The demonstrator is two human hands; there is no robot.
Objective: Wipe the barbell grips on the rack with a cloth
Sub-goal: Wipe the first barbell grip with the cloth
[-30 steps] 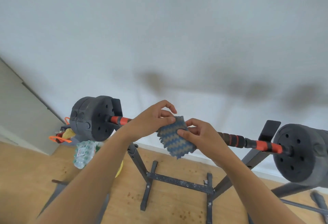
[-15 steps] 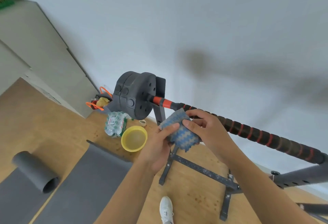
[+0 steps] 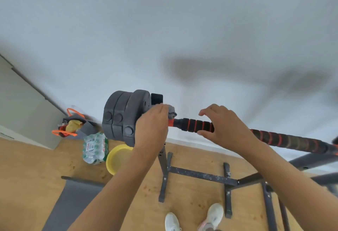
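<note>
Cloth (image 3: 172,112) — under left fingers (image 3: 161,111), on bar (image 3: 193,125).

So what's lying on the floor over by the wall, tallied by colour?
Yellow: 1, the bowl
Green and clear: 1, the pack of water bottles
Orange-handled: 1, the bag, contents unclear
Grey: 1, the mat
Total: 4
</note>
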